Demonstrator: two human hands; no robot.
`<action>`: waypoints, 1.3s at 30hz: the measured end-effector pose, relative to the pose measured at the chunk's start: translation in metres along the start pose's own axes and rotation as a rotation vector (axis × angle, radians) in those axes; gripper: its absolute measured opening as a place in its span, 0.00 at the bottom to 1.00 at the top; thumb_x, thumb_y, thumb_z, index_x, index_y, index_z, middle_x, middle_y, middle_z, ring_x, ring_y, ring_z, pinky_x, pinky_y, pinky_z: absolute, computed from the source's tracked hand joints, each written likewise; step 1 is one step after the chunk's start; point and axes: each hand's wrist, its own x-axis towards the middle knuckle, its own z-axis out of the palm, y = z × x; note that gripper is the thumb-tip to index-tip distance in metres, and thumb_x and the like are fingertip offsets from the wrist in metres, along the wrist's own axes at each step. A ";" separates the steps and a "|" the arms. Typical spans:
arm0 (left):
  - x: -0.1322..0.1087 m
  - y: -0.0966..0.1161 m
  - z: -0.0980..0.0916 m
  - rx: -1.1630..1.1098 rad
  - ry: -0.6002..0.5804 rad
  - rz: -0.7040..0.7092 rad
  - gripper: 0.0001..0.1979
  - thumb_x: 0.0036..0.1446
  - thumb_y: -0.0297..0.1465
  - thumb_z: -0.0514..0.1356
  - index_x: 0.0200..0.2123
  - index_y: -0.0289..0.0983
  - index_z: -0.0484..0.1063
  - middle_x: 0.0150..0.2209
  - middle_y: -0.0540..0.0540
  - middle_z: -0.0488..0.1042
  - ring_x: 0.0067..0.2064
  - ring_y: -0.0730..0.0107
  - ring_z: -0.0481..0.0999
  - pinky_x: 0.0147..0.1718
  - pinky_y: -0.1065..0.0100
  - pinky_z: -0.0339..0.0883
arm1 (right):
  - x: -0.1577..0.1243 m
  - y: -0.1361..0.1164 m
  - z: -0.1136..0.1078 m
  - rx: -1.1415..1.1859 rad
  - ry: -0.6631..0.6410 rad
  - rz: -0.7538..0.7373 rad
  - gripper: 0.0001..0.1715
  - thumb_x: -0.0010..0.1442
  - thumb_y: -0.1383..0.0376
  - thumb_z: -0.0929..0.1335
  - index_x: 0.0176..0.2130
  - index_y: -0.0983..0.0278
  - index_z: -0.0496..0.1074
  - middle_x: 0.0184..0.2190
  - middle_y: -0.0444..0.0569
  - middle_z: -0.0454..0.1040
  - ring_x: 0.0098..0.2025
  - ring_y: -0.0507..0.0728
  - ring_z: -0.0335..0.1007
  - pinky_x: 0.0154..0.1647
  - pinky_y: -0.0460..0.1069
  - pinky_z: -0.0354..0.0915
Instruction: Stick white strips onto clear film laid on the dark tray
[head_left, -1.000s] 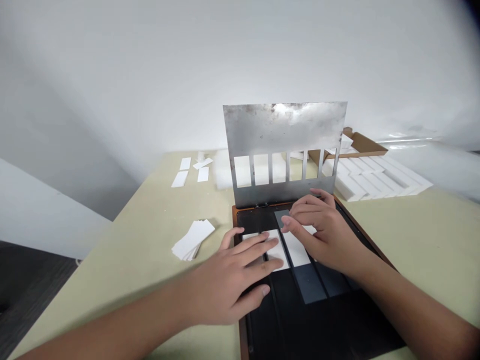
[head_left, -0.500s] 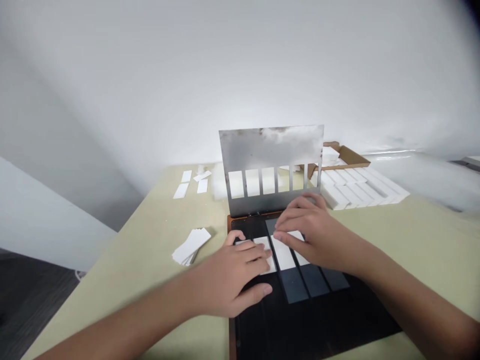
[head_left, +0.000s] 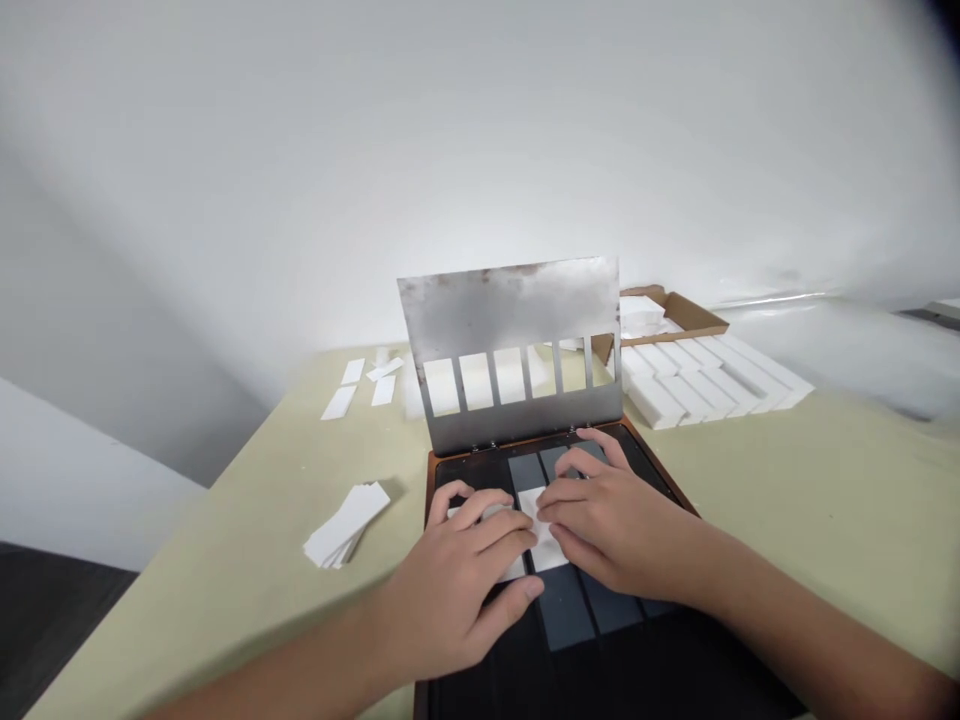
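My left hand lies flat over the left side of a black board, with its fingertips on a white paper strip. My right hand rests just to its right, with its fingers on and beside another white strip. Neither hand grips anything. Both hands partly hide the strips, so I cannot tell how many lie beneath them. Blue-grey panels show below the hands. A scuffed steel stencil plate with a row of rectangular slots stands hinged upright at the board's far edge.
A loose stack of white strips lies left of the board on a pale green table. Several single strips sit further back. At the back right are rows of white blocks and an open cardboard box.
My hands have moved closer together over the middle strips, and my right hand now covers more of them. The whole scene has shifted left and down in view as my head moved.
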 end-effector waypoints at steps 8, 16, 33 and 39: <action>0.001 -0.001 0.004 -0.009 0.022 0.002 0.13 0.71 0.33 0.58 0.56 0.43 0.73 0.55 0.48 0.80 0.57 0.53 0.72 0.56 0.50 0.47 | -0.009 0.001 -0.012 0.132 -0.021 0.069 0.24 0.68 0.54 0.70 0.60 0.60 0.73 0.55 0.49 0.77 0.60 0.63 0.64 0.75 0.67 0.32; 0.005 0.000 -0.001 0.006 0.030 0.027 0.13 0.71 0.32 0.57 0.55 0.40 0.74 0.54 0.47 0.81 0.55 0.54 0.74 0.55 0.51 0.48 | -0.008 -0.001 -0.004 0.097 -0.072 0.038 0.27 0.69 0.48 0.71 0.59 0.61 0.73 0.54 0.50 0.79 0.58 0.63 0.66 0.75 0.67 0.33; -0.001 -0.001 0.006 0.029 0.061 0.001 0.16 0.70 0.33 0.58 0.58 0.41 0.74 0.57 0.43 0.77 0.59 0.49 0.71 0.57 0.49 0.50 | -0.007 0.005 -0.001 -0.049 -0.057 -0.067 0.28 0.71 0.56 0.69 0.64 0.65 0.70 0.49 0.53 0.82 0.55 0.64 0.68 0.74 0.70 0.41; -0.002 -0.001 0.006 0.028 0.054 0.010 0.16 0.69 0.33 0.58 0.58 0.41 0.74 0.58 0.44 0.76 0.59 0.49 0.71 0.56 0.49 0.50 | -0.005 0.005 0.000 -0.074 -0.039 -0.091 0.28 0.70 0.56 0.70 0.63 0.66 0.71 0.45 0.54 0.83 0.54 0.64 0.69 0.73 0.70 0.43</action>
